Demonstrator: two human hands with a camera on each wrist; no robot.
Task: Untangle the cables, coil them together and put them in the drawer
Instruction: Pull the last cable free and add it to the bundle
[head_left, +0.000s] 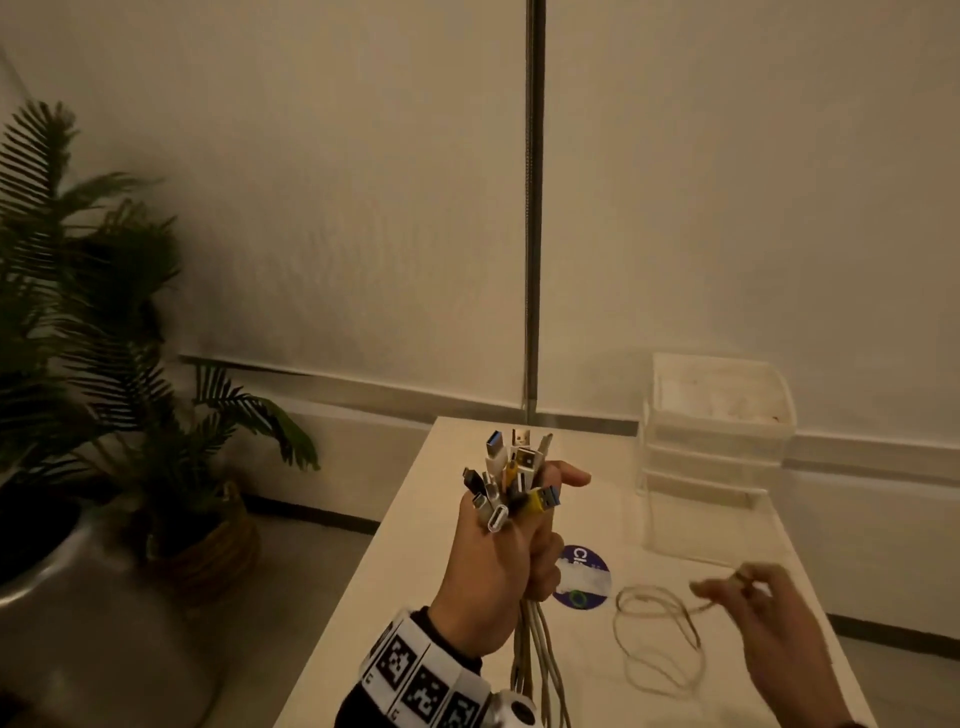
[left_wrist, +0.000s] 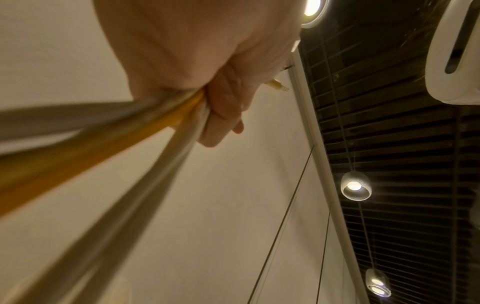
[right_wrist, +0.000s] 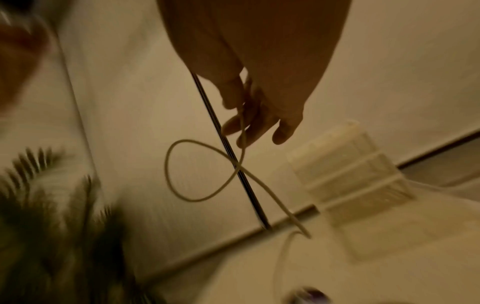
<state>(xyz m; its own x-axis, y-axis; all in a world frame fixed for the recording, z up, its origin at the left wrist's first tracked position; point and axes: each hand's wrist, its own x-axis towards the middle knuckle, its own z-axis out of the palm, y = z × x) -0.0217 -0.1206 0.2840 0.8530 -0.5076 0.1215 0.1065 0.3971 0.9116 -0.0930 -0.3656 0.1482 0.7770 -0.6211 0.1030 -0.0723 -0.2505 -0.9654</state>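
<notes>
My left hand (head_left: 498, 561) is raised over the white table (head_left: 395, 597) and grips a bundle of cables (head_left: 511, 480), their USB plugs sticking up out of the fist. The cords (head_left: 535, 654) hang down below it; the left wrist view shows white cords and a yellow one (left_wrist: 145, 131) running through the curled fingers (left_wrist: 223, 115). My right hand (head_left: 763, 608) hovers at the table's right side and pinches a thin white cable (head_left: 654, 639) that loops loosely on the tabletop. In the right wrist view that cable (right_wrist: 207, 174) dangles in a loop from the fingertips (right_wrist: 241, 131).
A clear plastic drawer unit (head_left: 717, 436) stands at the table's back right, its drawers closed. A round blue-and-white sticker (head_left: 582, 577) lies mid-table. Potted palms (head_left: 104, 322) stand on the floor to the left. A metal pole (head_left: 532, 208) rises behind the table.
</notes>
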